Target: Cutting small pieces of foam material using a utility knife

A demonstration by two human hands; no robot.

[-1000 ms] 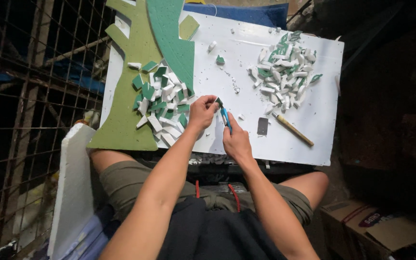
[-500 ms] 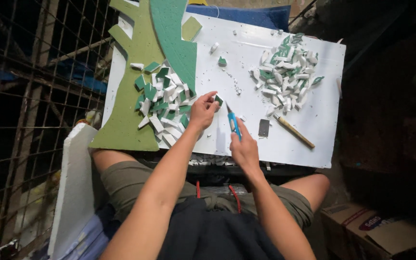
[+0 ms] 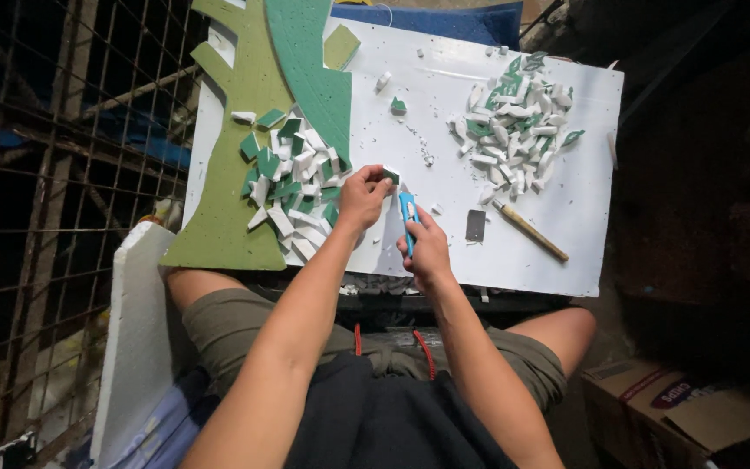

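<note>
My left hand (image 3: 363, 196) pinches a small green-topped foam piece (image 3: 390, 175) just above a white board (image 3: 444, 113) that lies across my lap. My right hand (image 3: 428, 249) grips a blue utility knife (image 3: 406, 212), its blade pointing up toward that piece. A heap of cut green and white foam pieces (image 3: 292, 182) lies just left of my left hand, partly on a green foam sheet (image 3: 245, 130). A second heap of foam pieces (image 3: 514, 122) sits at the board's upper right.
A small dark rectangular block (image 3: 476, 225) and a wooden-handled tool (image 3: 529, 230) lie right of my right hand. A metal wire grid (image 3: 54, 130) stands at the left, a white foam slab (image 3: 136, 330) beside my left leg, a cardboard box (image 3: 687, 408) at lower right.
My right hand with the knife has drawn back a little from my left hand. My left hand has lifted the small foam piece slightly up and to the right.
</note>
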